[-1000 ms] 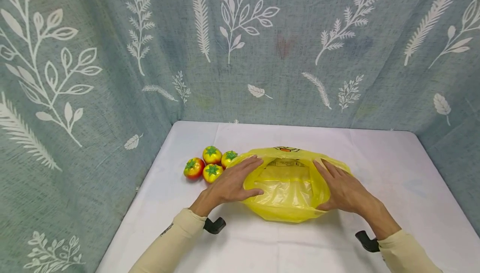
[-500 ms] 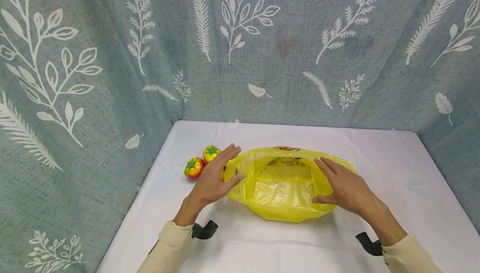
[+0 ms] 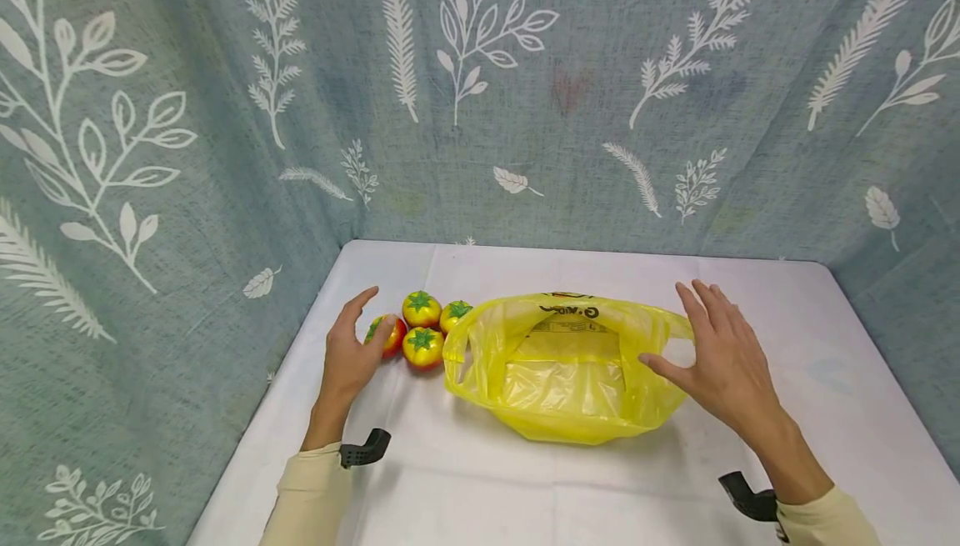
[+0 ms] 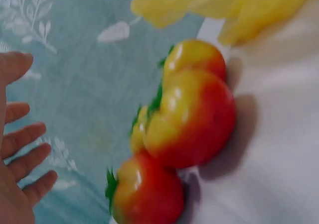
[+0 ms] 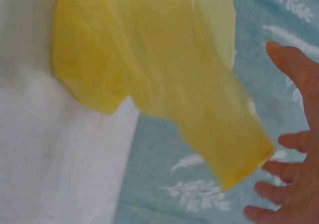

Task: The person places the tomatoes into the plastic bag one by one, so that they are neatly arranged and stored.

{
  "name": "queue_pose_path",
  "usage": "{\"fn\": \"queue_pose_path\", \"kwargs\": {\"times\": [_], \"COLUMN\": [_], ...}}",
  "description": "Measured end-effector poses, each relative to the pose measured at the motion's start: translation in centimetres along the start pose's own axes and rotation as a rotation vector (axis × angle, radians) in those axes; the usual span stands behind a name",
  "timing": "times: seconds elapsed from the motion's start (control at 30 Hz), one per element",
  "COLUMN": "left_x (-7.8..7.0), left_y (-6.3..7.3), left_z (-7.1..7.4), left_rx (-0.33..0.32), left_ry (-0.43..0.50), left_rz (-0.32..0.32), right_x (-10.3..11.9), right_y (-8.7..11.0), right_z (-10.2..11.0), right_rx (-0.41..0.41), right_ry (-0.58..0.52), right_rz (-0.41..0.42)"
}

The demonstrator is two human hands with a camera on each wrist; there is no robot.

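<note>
A yellow plastic bag (image 3: 562, 421) stands on the white table with its mouth spread wide and its handles out to both sides. Several red-and-yellow tomatoes (image 3: 423, 349) with green leafy tops sit in a cluster left of the bag; they look glossy in the left wrist view (image 4: 199, 119). My left hand (image 3: 351, 358) hovers at the leftmost tomato, partly covering it, fingers spread and holding nothing. On the bag's other side, my right hand (image 3: 723, 363) is raised beside the right handle (image 5: 234, 149), fingers apart. In the right wrist view that hand looks separate from the bag.
The white-covered table (image 3: 555, 496) reaches back to a blue-green curtain (image 3: 525, 154) printed with white leaves, which also hangs along both sides. A black wrist mount (image 3: 366, 448) juts from the left wrist, and another black mount (image 3: 748, 498) from the right.
My left hand has come out of the bag's mouth and moved left to the tomatoes. My right hand has drawn out to the right. The bag stays propped open, its side handles now spread.
</note>
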State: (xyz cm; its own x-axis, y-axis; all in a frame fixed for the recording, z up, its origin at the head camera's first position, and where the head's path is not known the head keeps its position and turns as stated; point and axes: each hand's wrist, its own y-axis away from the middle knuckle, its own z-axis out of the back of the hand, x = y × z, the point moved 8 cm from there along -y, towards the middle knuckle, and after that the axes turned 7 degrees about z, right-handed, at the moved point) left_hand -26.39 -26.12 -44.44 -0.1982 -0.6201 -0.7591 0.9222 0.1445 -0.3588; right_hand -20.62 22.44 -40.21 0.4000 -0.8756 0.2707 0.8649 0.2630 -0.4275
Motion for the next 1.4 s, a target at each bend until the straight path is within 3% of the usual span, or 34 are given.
{"fn": "queue_pose_path", "kwargs": {"times": [0.23,0.37,0.57,0.7,0.93,1.4], "left_x": [4.3,6.0,7.3,8.1,8.9,9.2], "left_y": [-0.2,-0.2,-0.2,-0.1,0.1,0.5], "left_z": [0.7,0.5,-0.2,-0.8,-1.8,-2.4], "left_rx": [-0.004,0.032,0.109,0.159,0.236,0.296], "left_ry": [-0.041,-0.097,-0.122,-0.126,-0.155,-0.106], "left_rz": [0.161,0.247,0.311,0.354,0.422,0.429], "right_x": [-3.2,-4.1,-5.2,-5.9,-6.3,-6.3], "right_y": [1.0,1.3,1.9,2.5,2.8,2.8], "right_z": [-3.0,-4.3,-6.3,-7.4,-8.4,-8.3], "right_rx": [0.195,0.258,0.309,0.34,0.323,0.302], "right_ry": [-0.245,-0.376,-0.579,-0.609,-0.594,-0.574], "right_rz": [-0.299,-0.393,-0.507,-0.58,-0.59,-0.574]}}
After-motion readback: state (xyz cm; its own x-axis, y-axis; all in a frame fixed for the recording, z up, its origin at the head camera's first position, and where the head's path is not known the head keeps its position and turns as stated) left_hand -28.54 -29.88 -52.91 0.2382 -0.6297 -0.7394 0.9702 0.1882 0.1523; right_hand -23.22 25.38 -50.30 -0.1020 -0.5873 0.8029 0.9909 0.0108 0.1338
